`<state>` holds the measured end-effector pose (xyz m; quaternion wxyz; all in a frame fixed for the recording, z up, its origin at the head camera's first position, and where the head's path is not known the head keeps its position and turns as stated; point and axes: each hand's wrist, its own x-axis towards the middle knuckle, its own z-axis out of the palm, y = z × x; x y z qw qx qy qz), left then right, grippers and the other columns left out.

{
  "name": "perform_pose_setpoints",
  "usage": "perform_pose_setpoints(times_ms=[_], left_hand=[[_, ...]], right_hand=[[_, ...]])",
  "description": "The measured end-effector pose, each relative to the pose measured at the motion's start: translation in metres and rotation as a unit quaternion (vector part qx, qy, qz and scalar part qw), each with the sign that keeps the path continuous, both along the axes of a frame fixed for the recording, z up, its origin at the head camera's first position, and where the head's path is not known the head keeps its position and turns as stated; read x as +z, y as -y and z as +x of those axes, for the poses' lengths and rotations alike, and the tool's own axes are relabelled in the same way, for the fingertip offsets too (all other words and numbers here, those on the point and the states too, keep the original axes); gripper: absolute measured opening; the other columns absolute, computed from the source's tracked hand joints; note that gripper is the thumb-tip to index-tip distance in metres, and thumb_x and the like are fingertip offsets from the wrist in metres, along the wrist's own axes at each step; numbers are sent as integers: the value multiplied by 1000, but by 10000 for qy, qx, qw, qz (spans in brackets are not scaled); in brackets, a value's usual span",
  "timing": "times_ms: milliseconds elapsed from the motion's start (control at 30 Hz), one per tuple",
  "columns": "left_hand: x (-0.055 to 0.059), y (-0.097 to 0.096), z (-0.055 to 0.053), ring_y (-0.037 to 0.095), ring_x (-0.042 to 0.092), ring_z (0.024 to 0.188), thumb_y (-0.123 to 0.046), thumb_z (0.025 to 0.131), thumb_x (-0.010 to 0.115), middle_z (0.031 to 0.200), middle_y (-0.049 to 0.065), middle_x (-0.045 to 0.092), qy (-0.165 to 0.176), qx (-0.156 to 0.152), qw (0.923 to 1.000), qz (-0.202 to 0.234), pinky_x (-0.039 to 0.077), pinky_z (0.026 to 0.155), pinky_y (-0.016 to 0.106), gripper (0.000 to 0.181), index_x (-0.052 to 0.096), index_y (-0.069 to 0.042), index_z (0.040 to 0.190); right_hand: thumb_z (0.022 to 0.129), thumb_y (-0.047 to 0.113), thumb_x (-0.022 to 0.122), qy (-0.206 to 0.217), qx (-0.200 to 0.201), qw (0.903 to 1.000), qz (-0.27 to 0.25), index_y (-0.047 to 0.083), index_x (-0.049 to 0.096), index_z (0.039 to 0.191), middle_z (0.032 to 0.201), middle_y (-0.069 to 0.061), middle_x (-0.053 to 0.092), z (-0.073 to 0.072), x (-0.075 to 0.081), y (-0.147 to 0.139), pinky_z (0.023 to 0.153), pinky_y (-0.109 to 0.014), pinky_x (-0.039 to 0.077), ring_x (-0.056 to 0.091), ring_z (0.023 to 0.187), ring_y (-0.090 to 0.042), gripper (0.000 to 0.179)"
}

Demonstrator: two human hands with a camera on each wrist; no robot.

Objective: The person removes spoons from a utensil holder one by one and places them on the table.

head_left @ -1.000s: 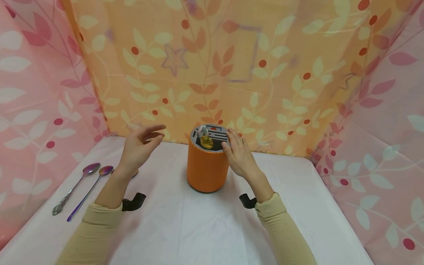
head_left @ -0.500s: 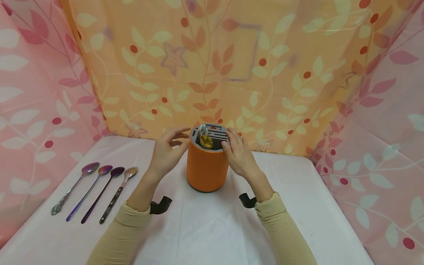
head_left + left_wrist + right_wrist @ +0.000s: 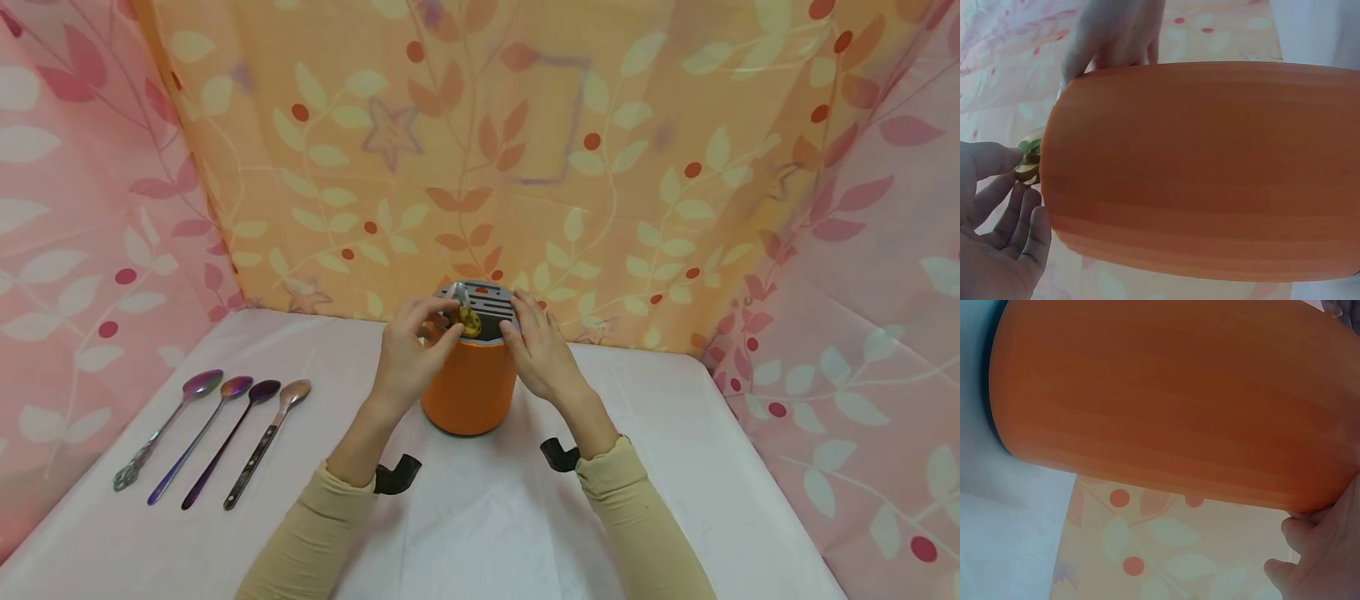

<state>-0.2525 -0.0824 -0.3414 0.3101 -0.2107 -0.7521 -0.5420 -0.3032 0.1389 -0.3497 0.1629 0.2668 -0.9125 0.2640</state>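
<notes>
An orange cylindrical utensil holder (image 3: 468, 392) with a grey slotted top stands upright on the table. Heads of a gold spoon (image 3: 470, 322) and a silver spoon (image 3: 458, 292) poke out of its left opening, their handles hidden inside. My left hand (image 3: 408, 350) pinches the gold spoon's head between thumb and index finger, as the left wrist view also shows at the gold spoon head (image 3: 1030, 167); the other fingers spread beside the rim. My right hand (image 3: 543, 350) rests against the holder's right side, its nearly straight fingers and thumb on the top rim.
On the left of the white-covered table (image 3: 465, 533) several spoons lie side by side: one with an ornate handle (image 3: 153, 437), slim purple ones, and one with a dark riveted handle (image 3: 258, 458). Patterned curtains (image 3: 480, 167) enclose the back and sides.
My left hand has moved right from over the spoons to the holder's top and now takes the gold spoon's head. My right hand has stayed on the rim.
</notes>
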Motion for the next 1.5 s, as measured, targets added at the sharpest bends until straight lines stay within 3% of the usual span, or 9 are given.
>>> perform_pose_setpoints(times_ms=[267, 433, 667, 767, 967, 1200, 1367, 1500], left_hand=[[-4, -6, -1, 24, 64, 95, -1, 90, 80, 108, 11, 65, -134, 266, 9995, -51, 58, 76, 40, 30, 73, -3, 119], [-4, -7, 0, 24, 66, 96, 2, 89, 80, 108, 11, 66, -204, 271, 9994, 69, 60, 79, 40, 30, 74, -2, 118], [-3, -6, 2, 22, 68, 97, 4, 89, 79, 108, 9, 69, -285, 339, 9989, 142, 58, 82, 27, 27, 77, -2, 115], [-3, -5, 1, 22, 69, 96, 6, 88, 78, 107, 10, 69, -312, 242, 9988, 300, 58, 84, 24, 27, 77, -1, 114], [-2, -2, 1, 21, 69, 100, 4, 91, 76, 109, 10, 69, -30, -171, 9969, 773, 60, 83, 23, 26, 77, -3, 116], [2, 5, 2, 19, 69, 96, 9, 88, 76, 109, 17, 70, 26, -681, 9879, 1396, 62, 80, 26, 28, 76, 2, 116], [7, 11, 5, 16, 71, 91, 10, 88, 76, 106, 18, 71, 68, -790, 9827, 1672, 63, 81, 31, 29, 74, 4, 116], [13, 17, 9, 16, 72, 91, 10, 89, 75, 103, 13, 72, 221, -834, 9767, 1965, 63, 81, 32, 29, 73, 7, 118]], right_hand=[[112, 54, 23, 9, -42, 10000, 7, -2, 33, 159, 170, -14, 26, 0, -1, 0, 128, -57, 10, 20, 158, -30, 74], [112, 54, 23, -19, -47, 10000, 9, -2, 33, 159, 169, -16, 27, -2, -2, 1, 128, -56, 9, 21, 158, -30, 74], [112, 54, 24, 6, -50, 10000, 31, -2, 33, 159, 170, -14, 26, -1, -1, 1, 128, -56, 9, 21, 158, -29, 73], [112, 53, 24, 10, -47, 10000, 40, -2, 33, 159, 170, -14, 26, 0, -1, 1, 129, -55, 9, 20, 159, -29, 73], [113, 52, 24, 20, -46, 10000, 28, -2, 33, 159, 170, -14, 26, 0, -1, 1, 129, -55, 8, 19, 159, -30, 72], [112, 54, 23, 33, -27, 10000, 19, -2, 32, 159, 170, -13, 25, -1, -1, 1, 129, -55, 8, 19, 159, -30, 74], [112, 54, 23, 34, -46, 10000, 39, -2, 32, 159, 170, -13, 25, -1, -2, 1, 128, -56, 8, 19, 158, -30, 74], [112, 53, 25, 25, -57, 10000, 25, -2, 33, 159, 170, -14, 25, -1, -2, 1, 129, -55, 9, 20, 158, -30, 73]])
